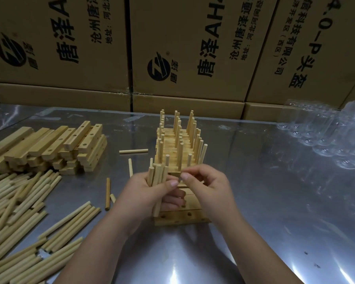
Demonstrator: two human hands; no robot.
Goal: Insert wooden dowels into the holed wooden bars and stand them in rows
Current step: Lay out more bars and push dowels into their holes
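Note:
A row of holed wooden bars [180, 218] lies side by side at the table's middle, running away from me. The far bars carry upright dowels [179, 138] in three lines; the near bars show bare holes. My left hand [150, 191] grips a bundle of dowels [158, 177] upright over the near bars. My right hand [205, 185] is just right of it, its thumb and forefinger pinched together at the bundle's top; whether they hold a dowel is hidden.
A stack of holed bars [49, 148] sits at the left. Loose dowels [19, 201] are heaped at the near left, with a few strays [133, 151] between. Cardboard boxes [182, 48] wall the back. Crumpled clear plastic [326, 136] lies at the right on the metal table [275, 201].

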